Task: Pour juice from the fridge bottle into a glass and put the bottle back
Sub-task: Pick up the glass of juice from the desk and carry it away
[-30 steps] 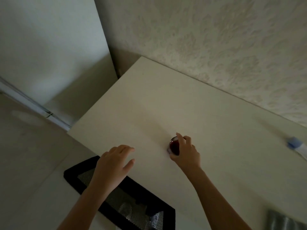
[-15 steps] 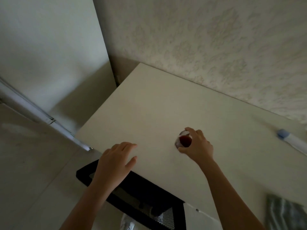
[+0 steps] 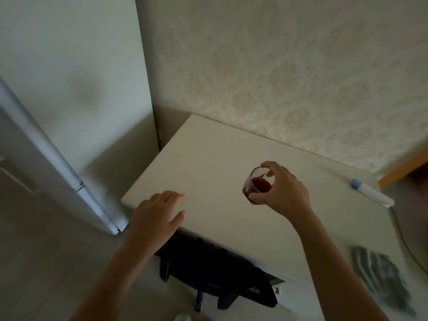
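A small clear glass with dark red juice in it is held above the white table, tilted. My right hand is shut on the glass, fingers around its rim and side. My left hand hovers over the table's near left corner, palm down with fingers spread, holding nothing. No bottle is in view. The white fridge stands to the left with its door shut.
A black mesh chair is tucked under the table's front edge. A white pen-like item with a blue cap lies at the far right, a grey cloth at the near right. A textured wall backs the table.
My right hand has lifted the glass off the table and tilted it. The view has pulled back and tilted, showing more of the chair and fridge.
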The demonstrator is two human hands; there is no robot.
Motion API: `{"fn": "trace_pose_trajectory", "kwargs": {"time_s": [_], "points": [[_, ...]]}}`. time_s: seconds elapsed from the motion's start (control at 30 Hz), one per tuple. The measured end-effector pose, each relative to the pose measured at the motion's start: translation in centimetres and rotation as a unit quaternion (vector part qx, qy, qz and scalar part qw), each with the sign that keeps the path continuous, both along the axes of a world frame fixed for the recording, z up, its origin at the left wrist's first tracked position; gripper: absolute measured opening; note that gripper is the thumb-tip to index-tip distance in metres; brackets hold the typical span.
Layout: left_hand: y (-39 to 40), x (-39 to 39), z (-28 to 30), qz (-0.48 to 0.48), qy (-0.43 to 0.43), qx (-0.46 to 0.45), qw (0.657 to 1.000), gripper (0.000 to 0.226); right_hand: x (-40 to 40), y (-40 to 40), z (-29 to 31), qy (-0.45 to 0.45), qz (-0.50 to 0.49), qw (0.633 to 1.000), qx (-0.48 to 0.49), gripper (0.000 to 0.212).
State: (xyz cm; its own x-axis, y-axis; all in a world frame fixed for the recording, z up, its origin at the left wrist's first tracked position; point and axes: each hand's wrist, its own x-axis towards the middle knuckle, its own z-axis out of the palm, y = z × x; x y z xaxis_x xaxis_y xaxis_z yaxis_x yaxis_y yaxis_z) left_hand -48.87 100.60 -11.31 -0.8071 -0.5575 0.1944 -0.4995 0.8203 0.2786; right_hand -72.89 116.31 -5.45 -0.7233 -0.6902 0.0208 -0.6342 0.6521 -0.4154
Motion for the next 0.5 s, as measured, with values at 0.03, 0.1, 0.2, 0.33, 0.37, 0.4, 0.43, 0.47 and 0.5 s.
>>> {"fn": "trace_pose_trajectory", "kwargs": {"time_s": [0.03, 0.1, 0.2, 0.33, 0.37, 0.4, 0.43, 0.47, 0.5], "points": [[0.0, 1.0, 0.2, 0.009, 0.005, -0.002, 1.0, 0.043, 1.0, -0.1, 0.5, 0.003, 0.016, 1.0, 0.004, 0.074], [0.2, 3.3, 0.8, 0.036, 0.015, -0.007, 0.999, 0.04, 3.0, -0.4, 1.3, 0.007, 0.052, 0.999, 0.011, 0.074], [0.9, 6.8, 1.5, 0.084, 0.027, -0.021, 0.996, 0.03, 5.8, -0.9, 1.9, 0.021, 0.117, 0.993, 0.014, 0.076], [3.9, 12.3, 2.7, 0.191, 0.044, -0.035, 0.98, 0.03, 10.2, -2.0, 1.9, 0.036, 0.236, 0.971, -0.004, 0.078], [5.0, 13.7, 3.0, 0.223, 0.044, -0.036, 0.973, 0.029, 11.3, -2.3, 1.8, 0.035, 0.266, 0.963, -0.005, 0.078], [6.2, 15.0, 3.2, 0.251, 0.045, -0.044, 0.966, 0.029, 12.6, -2.5, 1.7, 0.036, 0.296, 0.954, -0.004, 0.077], [7.6, 17.0, 3.4, 0.279, 0.044, -0.056, 0.958, 0.029, 14.3, -2.8, 1.4, 0.039, 0.33, 0.943, -0.001, 0.078], [8.5, 18.2, 3.5, 0.295, 0.042, -0.061, 0.953, 0.031, 15.4, -3.1, 1.2, 0.038, 0.35, 0.936, 0.0, 0.077], [9.2, 19.3, 3.4, 0.307, 0.034, -0.062, 0.949, 0.033, 16.3, -3.3, 1.0, 0.033, 0.364, 0.931, -0.001, 0.077]]}}
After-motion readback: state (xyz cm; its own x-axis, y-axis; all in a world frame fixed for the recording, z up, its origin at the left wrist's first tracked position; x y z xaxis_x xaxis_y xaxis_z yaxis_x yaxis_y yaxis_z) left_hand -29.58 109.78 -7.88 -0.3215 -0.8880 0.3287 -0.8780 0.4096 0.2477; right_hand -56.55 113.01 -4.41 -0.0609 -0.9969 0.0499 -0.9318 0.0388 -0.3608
